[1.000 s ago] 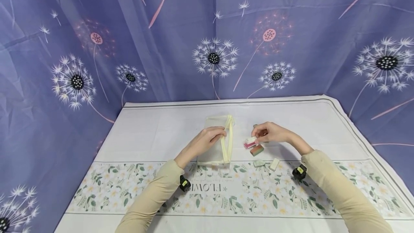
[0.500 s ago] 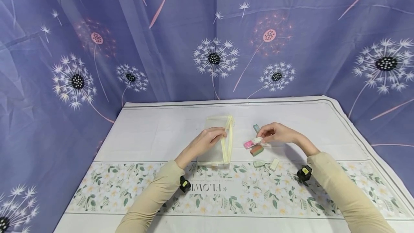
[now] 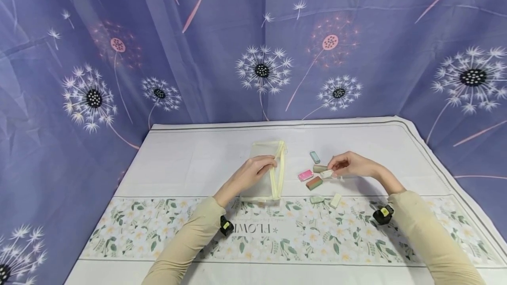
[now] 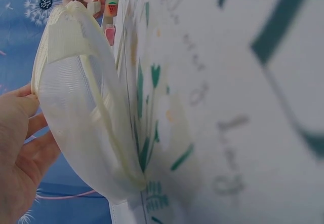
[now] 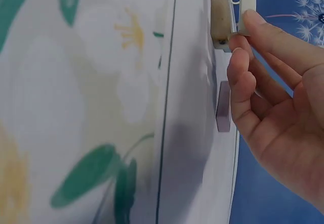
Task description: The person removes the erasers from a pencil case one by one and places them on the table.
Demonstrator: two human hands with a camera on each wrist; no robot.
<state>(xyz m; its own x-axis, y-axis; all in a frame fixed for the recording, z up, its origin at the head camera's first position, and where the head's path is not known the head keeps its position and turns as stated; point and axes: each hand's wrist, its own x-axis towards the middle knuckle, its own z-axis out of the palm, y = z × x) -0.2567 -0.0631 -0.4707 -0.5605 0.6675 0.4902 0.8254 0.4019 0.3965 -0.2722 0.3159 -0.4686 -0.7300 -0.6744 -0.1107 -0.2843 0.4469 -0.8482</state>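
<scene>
A cream-edged mesh zip pouch point(image 3: 266, 187) lies with its mouth toward the right. My left hand point(image 3: 253, 173) grips the pouch's zip edge, thumb and fingers pinching the rim in the left wrist view. To the right, my right hand point(image 3: 354, 165) pinches a small white eraser point(image 5: 248, 1) between thumb and fingertips, close over the table. Right beside it lies a grey-brown eraser point(image 3: 319, 169), partly overlapped by the fingers in the head view. A pink eraser point(image 3: 305, 175) and a red-brown and green eraser point(image 3: 314, 183) with a watermelon print sit between the pouch and that hand.
A teal eraser point(image 3: 314, 157) lies behind the group. Two pale erasers, a green one point(image 3: 317, 199) and a cream one point(image 3: 336, 200), rest on the floral band in front. The white tablecloth point(image 3: 190, 157) ends at a purple dandelion curtain point(image 3: 214, 78).
My right hand has moved right with the white eraser, away from the pink one, uncovering the teal and grey-brown erasers. My left hand stays on the pouch.
</scene>
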